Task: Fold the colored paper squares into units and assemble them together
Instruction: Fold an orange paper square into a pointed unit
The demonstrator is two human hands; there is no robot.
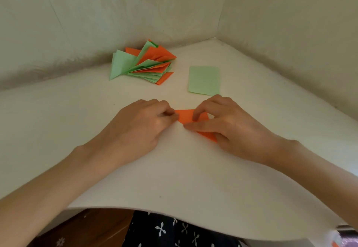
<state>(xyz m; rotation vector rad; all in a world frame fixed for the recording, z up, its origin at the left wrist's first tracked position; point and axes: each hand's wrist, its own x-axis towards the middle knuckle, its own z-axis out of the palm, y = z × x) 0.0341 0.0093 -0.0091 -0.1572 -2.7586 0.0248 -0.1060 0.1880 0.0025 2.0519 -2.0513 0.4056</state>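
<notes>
Head view: on the table (pixel 174 169), the left hand (pixel 143 128) pinches the nine-o'clock tip of the orange paper (pixel 186 116) to anchor it — the right hand (pixel 228 128) pinches its fold, likely creasing — while finished units (pixel 143 64) wait at eleven o'clock.

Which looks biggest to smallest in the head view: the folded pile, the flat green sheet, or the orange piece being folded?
1. folded pile
2. green sheet
3. orange piece, which is partly hidden under fingers, so its last place is unsure.
</notes>
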